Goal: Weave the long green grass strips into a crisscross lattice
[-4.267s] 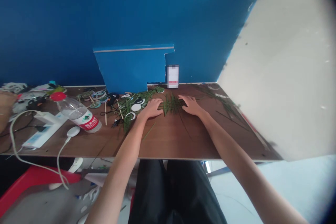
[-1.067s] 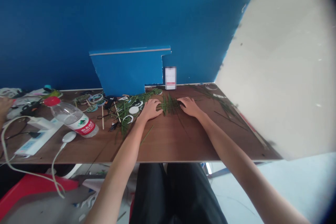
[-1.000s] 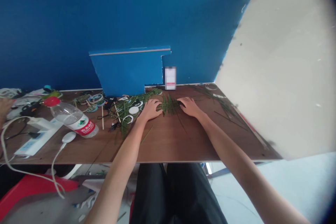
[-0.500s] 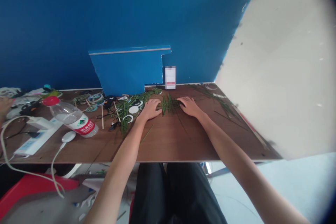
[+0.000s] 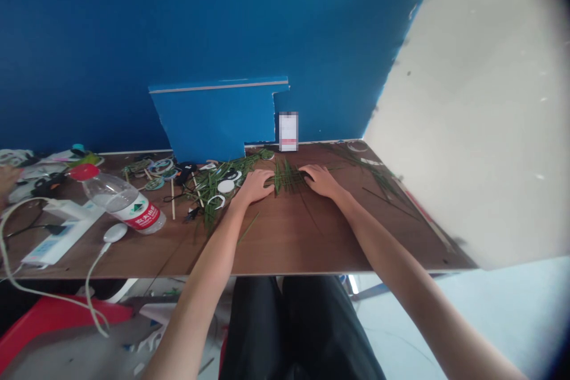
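Note:
Between my two hands a patch of green grass-like strips (image 5: 286, 177) lies on the brown table (image 5: 285, 237), several of them crossing as in a loose weave. My left hand (image 5: 256, 186) rests at its left edge, fingers stretched toward the strips and thumb apart. On the other side, my right hand (image 5: 321, 180) lies with fingers reaching to the strips' right ends and the thumb spread below. Neither hand visibly grips a strip, though the fingertips are small in view. One long thin strip trails from the patch toward the table's front.
Left of my left hand lie a heap of loose green strips (image 5: 214, 181), a white disc (image 5: 225, 186) and sticks. Farther left are a water bottle (image 5: 124, 202), a power strip (image 5: 66, 237) and another person's hand (image 5: 8, 181). A phone (image 5: 288, 132) leans on the blue wall.
Both hands stay in nearly the same place beside the strips. The whole view has shifted very slightly; nothing has been picked up or let go.

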`<state>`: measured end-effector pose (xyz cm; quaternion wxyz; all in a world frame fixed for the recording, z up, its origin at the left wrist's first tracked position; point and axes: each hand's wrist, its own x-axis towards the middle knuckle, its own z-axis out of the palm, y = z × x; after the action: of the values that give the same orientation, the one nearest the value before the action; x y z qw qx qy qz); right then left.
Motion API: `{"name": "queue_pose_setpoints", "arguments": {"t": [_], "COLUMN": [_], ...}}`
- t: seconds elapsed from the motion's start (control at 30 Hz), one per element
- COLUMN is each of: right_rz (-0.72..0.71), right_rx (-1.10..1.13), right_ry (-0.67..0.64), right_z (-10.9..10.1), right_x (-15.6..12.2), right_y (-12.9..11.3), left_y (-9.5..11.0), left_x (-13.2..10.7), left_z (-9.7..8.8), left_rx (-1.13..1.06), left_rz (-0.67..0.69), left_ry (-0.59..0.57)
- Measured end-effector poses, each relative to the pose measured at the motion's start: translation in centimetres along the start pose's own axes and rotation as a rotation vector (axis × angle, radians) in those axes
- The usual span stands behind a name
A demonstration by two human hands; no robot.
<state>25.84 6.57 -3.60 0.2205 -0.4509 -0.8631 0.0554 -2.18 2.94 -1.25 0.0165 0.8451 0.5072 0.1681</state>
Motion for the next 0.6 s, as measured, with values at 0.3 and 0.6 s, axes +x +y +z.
{"name": "queue_pose_setpoints", "arguments": {"t": [0.3,0.6], "right_rz": [-0.007,-0.031], "right_rx": [0.003,0.027], "right_ry": [0.013,-0.029], "right_z": [-0.16,-0.32], "right_x": [-0.06,-0.08], "right_y": [-0.17,-0.29], "left_y": [0.1,-0.05], "left_x": [-0.05,0.03], "left_z": [-0.09,0.36], "left_rx": [-0.008,-0.07], "left_rz": [0.0,0.047], "left_ry": [0.01,0.001]}}
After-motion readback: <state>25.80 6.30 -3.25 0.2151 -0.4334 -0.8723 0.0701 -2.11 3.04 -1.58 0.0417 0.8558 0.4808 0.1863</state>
